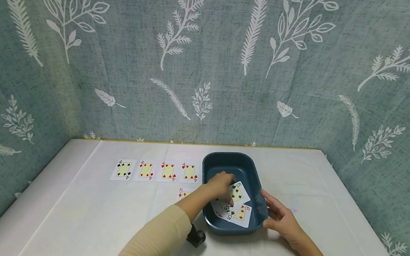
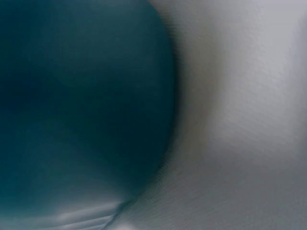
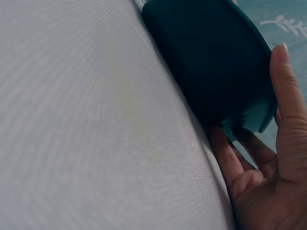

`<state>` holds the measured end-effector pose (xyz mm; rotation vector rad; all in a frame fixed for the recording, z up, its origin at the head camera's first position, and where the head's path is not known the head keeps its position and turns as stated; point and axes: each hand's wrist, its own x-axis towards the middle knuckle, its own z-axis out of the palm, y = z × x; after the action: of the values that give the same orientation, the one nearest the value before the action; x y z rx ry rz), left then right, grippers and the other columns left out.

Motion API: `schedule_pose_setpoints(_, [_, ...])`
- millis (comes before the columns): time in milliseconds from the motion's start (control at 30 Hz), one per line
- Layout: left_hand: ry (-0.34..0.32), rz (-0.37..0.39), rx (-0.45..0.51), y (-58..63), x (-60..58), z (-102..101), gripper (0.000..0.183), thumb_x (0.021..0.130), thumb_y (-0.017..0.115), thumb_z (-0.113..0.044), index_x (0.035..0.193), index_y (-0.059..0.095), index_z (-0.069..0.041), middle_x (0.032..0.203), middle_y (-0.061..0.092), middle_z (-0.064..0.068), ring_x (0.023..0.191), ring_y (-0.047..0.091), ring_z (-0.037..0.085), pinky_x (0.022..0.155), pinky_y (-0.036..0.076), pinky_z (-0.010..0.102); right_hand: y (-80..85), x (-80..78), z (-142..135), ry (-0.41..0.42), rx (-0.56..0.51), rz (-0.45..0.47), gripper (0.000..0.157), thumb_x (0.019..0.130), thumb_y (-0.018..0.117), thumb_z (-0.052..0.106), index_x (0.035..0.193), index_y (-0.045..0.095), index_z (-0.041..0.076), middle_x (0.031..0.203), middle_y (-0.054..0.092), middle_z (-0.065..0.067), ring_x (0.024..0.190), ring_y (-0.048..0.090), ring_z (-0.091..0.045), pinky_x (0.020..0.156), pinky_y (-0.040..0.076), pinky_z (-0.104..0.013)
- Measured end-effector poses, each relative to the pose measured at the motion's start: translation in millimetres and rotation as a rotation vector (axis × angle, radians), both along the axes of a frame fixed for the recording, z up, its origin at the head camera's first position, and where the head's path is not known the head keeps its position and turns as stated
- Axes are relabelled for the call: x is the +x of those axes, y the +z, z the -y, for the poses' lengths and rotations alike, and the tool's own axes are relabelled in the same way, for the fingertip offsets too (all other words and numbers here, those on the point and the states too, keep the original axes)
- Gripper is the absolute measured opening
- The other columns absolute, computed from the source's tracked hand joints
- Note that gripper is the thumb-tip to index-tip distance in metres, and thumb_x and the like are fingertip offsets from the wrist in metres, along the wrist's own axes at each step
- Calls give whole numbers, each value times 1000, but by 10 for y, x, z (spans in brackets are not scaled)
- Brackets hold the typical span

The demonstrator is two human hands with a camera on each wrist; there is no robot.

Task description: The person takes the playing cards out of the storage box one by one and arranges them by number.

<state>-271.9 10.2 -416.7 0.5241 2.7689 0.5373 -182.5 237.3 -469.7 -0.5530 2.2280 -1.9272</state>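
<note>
A dark blue plastic tray (image 1: 225,229) with rounded corners stands on the white-covered table, several loose playing cards inside. My left hand (image 1: 219,185) reaches over its left side, bent fingers and thumb at a five of spades (image 1: 237,193); whether they pinch it is hidden. Beneath lie a six of diamonds (image 1: 242,216) and a five of clubs (image 1: 227,213), partly covered. My right hand (image 1: 283,220) holds the tray's right wall from outside. In the right wrist view, its thumb (image 3: 288,81) is at the rim, with the other fingers low against the wall.
Left of the tray, a row holds a four of spades (image 1: 123,169), a four of diamonds (image 1: 145,170) and two fours of hearts or similar red cards (image 1: 168,171). Below them a five of diamonds (image 1: 184,193) is partly behind my left forearm. Patterned cloth (image 1: 224,84) walls the back and sides.
</note>
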Motion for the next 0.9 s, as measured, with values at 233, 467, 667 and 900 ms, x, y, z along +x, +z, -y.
schedule_pose_setpoints(233, [13,28,145,43,-8,36,44,69,85,-12,105,61,-9,95,59,4,82,51,14,72,46,28,-10,-1,4,14,-28,-8,78,84,73,23,147,31,5,138,38,-36,110,57,-7,91,43,-16])
schedule_pose_setpoints(467, [36,10,196,115,-21,67,40,71,83,-10,104,59,-11,92,61,2,80,55,14,71,45,31,-5,-2,2,15,-19,-5,78,85,72,25,148,30,7,139,37,-36,110,56,-6,92,43,-16])
schedule_pose_setpoints(667, [6,-6,194,137,-12,102,63,77,77,-8,132,46,-18,113,61,9,95,59,20,75,49,34,-21,-5,-1,21,-18,-7,78,85,72,26,148,30,7,139,36,-36,111,56,-5,92,43,-16])
schedule_pose_setpoints(900, [-5,6,352,134,-28,176,51,83,71,-4,127,48,-14,110,62,13,93,59,20,75,49,32,-6,3,6,7,-13,1,77,84,72,25,148,31,8,139,36,-36,110,56,-4,91,43,-16])
